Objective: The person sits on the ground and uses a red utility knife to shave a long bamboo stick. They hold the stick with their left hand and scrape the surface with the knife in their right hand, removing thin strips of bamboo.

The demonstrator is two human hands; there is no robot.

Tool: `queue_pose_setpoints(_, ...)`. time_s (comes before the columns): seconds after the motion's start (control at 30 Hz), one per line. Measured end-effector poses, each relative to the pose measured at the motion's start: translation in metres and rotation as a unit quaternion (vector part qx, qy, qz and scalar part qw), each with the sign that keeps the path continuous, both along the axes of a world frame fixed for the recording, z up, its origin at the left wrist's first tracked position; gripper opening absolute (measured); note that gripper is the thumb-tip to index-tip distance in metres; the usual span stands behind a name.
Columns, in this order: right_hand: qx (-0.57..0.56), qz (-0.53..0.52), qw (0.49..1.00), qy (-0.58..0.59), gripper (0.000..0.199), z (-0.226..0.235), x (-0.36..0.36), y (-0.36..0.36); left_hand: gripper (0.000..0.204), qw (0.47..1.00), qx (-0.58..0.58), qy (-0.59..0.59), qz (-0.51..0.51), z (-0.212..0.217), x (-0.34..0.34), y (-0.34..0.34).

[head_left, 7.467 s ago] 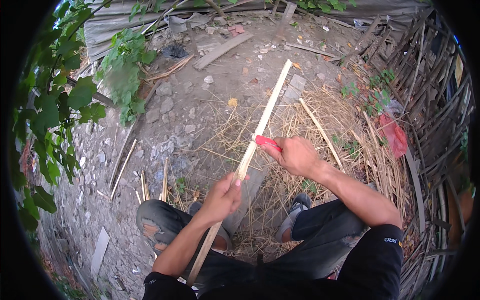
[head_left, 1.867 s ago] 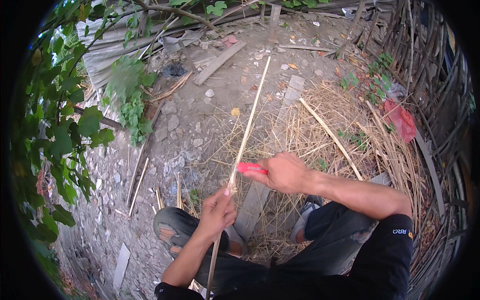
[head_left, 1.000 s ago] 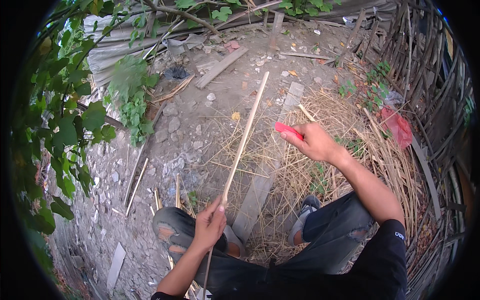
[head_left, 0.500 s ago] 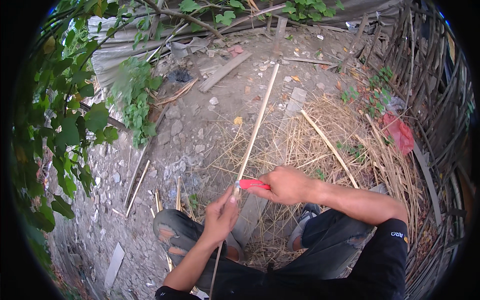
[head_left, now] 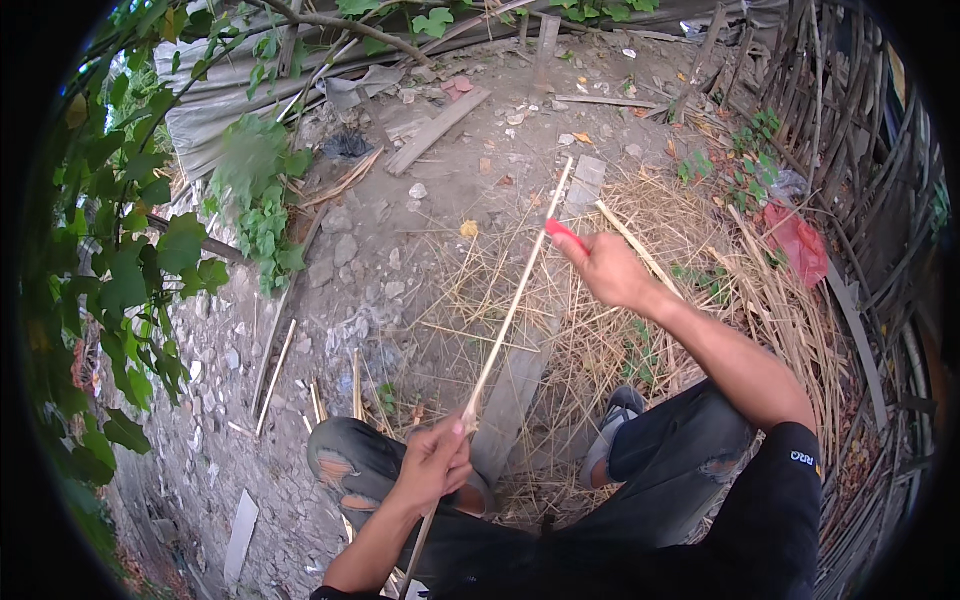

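A long, pale bamboo strip point(head_left: 514, 313) slants away from me, its far end raised over the ground and its near end passing down by my lap. My left hand point(head_left: 432, 465) is closed around it near my left knee. My right hand point(head_left: 615, 270), arm stretched forward, grips a red-handled knife point(head_left: 567, 236) against the strip toward its far end. The blade is too small to make out. Below the strip lies a grey plank point(head_left: 518, 385).
Straw-like shavings point(head_left: 640, 235) cover the ground ahead and right, with another pale strip point(head_left: 635, 245) on them. A red plastic bag point(head_left: 795, 243) lies by the stick fence point(head_left: 860, 180). Leafy vines point(head_left: 120, 270) hang at left. A loose board point(head_left: 438, 130) lies farther off.
My right hand has slid the red-handled knife away from my left hand, forward along the strip. The left hand keeps its hold, and the strip's far end sits a little lower.
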State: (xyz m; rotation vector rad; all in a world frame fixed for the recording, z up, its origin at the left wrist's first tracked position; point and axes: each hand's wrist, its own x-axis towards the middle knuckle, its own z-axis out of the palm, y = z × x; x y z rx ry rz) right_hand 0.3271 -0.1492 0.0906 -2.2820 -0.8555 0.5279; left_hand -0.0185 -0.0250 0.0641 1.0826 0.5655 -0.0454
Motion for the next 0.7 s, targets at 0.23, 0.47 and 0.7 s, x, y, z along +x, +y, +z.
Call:
queue_pose_setpoints(0.23,0.077,0.013,0.991,-0.104,0.064,-0.002,0.018,-0.04,0.047,0.999,0.014,-0.032,-0.035,-0.014,-0.043,0.007)
queue_pose_setpoints(0.47,0.034,0.306,0.949,-0.069,0.057,0.026,-0.101,-0.014,0.046,0.998,-0.039,-0.038,0.023,-0.002,0.024,0.009)
queue_pose_setpoints(0.7,-0.055,0.287,0.954,-0.069,0.066,0.012,-0.101,0.0,0.038,0.999,-0.023,-0.036,0.025,-0.008,0.029,0.007)
